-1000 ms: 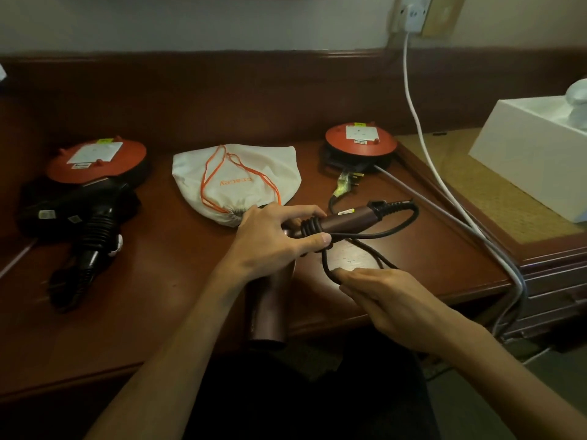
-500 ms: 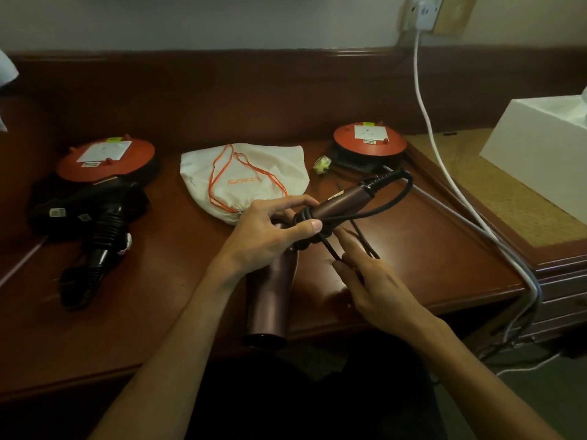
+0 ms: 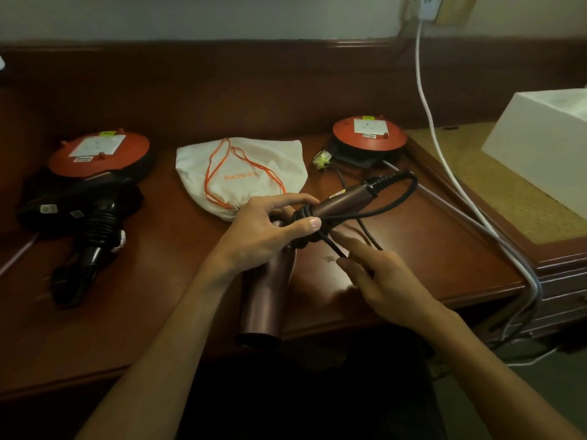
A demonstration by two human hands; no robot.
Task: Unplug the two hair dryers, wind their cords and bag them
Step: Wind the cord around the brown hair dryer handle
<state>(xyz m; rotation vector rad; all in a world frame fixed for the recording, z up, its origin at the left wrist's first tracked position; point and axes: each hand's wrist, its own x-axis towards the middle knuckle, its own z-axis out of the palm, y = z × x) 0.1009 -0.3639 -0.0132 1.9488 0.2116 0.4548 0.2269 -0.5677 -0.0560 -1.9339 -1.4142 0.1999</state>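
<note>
My left hand [image 3: 266,231] grips a brown hair dryer [image 3: 266,293] where handle and barrel meet; its barrel points down toward me. Several turns of its black cord [image 3: 390,203] lie wound round the handle beside my thumb. My right hand [image 3: 378,274] holds the cord's loose run just below the handle. The cord's yellow-tagged plug [image 3: 322,160] lies on the desk. A second, black hair dryer [image 3: 85,223] lies at the left with its cord bunched at its end. A white drawstring bag [image 3: 244,176] with orange strings lies flat behind my left hand.
Two red-topped round socket reels stand on the wooden desk [image 3: 127,296], one at the left [image 3: 98,154] and one at the back right [image 3: 370,134]. A white cable [image 3: 435,128] runs from a wall socket down past the desk's right edge. A white box [image 3: 540,154] sits far right.
The dryer's handle has tilted up to the right and the plug has been drawn closer. My right hand has moved up from the desk edge to the cord under the handle.
</note>
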